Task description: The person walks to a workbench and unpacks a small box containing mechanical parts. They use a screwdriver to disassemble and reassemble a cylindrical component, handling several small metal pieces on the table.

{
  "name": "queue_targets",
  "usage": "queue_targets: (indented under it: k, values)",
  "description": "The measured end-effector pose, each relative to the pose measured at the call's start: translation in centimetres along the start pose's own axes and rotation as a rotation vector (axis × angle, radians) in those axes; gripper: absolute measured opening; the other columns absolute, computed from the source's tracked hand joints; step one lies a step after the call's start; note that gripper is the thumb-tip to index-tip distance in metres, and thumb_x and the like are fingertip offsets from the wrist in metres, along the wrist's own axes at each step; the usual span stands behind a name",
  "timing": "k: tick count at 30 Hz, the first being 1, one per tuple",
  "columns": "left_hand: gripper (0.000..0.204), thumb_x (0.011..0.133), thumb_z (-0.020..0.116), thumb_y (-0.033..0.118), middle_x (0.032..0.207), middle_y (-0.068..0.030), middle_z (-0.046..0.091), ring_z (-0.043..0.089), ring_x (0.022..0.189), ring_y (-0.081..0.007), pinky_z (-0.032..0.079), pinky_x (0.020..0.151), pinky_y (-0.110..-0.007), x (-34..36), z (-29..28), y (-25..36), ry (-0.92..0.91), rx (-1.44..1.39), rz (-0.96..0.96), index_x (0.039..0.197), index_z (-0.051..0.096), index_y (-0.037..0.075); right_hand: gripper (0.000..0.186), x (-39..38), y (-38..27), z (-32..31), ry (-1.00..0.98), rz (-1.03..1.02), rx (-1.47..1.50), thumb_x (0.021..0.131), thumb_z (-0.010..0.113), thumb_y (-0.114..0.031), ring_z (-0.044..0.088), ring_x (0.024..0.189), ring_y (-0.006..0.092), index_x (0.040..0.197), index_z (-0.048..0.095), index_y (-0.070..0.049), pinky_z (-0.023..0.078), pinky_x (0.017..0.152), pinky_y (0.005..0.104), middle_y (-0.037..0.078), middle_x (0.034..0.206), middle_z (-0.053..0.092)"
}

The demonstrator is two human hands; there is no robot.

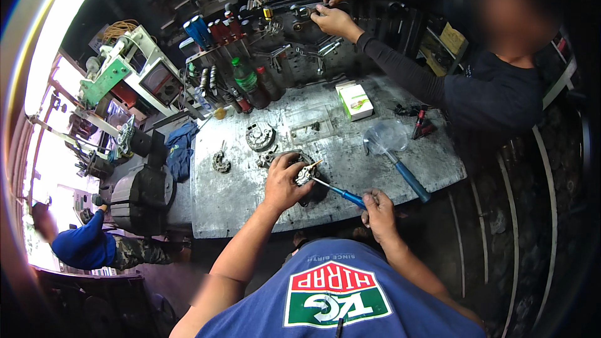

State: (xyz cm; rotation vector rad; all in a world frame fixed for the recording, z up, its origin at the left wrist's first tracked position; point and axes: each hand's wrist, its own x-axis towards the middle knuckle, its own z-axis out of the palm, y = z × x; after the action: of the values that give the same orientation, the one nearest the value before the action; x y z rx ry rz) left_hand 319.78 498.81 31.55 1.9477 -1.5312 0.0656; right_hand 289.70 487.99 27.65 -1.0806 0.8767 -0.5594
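My left hand [283, 183] grips a small silver metal part [303, 176] with a short copper-coloured piece sticking out, over a darker round metal casting [270, 159] on the worktable. My right hand [378, 214] is closed on the handle of a blue screwdriver [345, 193], whose shaft reaches to the small part beside my left fingers. Behind my left hand lies a round silver housing [260, 134]; to its left is a smaller metal component [221, 163].
A blue-handled hammer [407, 178], white-green box [355, 103], bottles [246, 80] and tool racks [206, 34] surround the metal worktable [219, 209]. A co-worker [494, 87] reaches across at upper right; another person [81, 244] is at left near machinery [138, 194] and blue cloth [181, 147].
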Motion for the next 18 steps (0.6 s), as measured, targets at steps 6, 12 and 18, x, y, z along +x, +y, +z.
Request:
queue_targets:
  k: [6,12,18]
  values:
    - [0.050,0.075,0.093,0.031,0.137,-0.0173,0.070,0.061,0.136,-0.0412,0.049,0.118,-0.053,-0.1,0.0,0.2,0.027,0.026,0.023,0.120,0.082,0.011,0.043,0.4,-0.6,-0.2,0.008,0.001,-0.130,0.103,0.075,-0.007,0.069,0.083,0.0114,0.142,0.058,0.001,0.059,0.071,0.0270,0.012,0.117,0.070]
    - [0.050,0.075,0.093,0.032,0.136,-0.0177,0.070,0.062,0.134,-0.0416,0.050,0.116,-0.053,0.0,-0.1,0.4,0.031,0.008,-0.004,0.119,0.082,0.010,0.031,0.1,-1.4,0.9,0.078,-0.330,-0.084,0.111,0.073,-0.024,0.068,0.064,0.0128,0.128,0.069,0.001,0.058,0.059,0.0275,0.008,0.086,0.073]
    - [0.051,0.076,0.093,0.033,0.135,-0.0174,0.070,0.062,0.133,-0.0416,0.050,0.115,-0.053,0.0,-0.1,0.4,0.035,0.008,0.009,0.121,0.082,0.011,0.031,0.4,-1.5,0.8,0.147,-0.275,-0.072,0.110,0.072,-0.022,0.071,0.070,0.0141,0.129,0.067,0.002,0.060,0.064,0.0288,0.010,0.093,0.072]
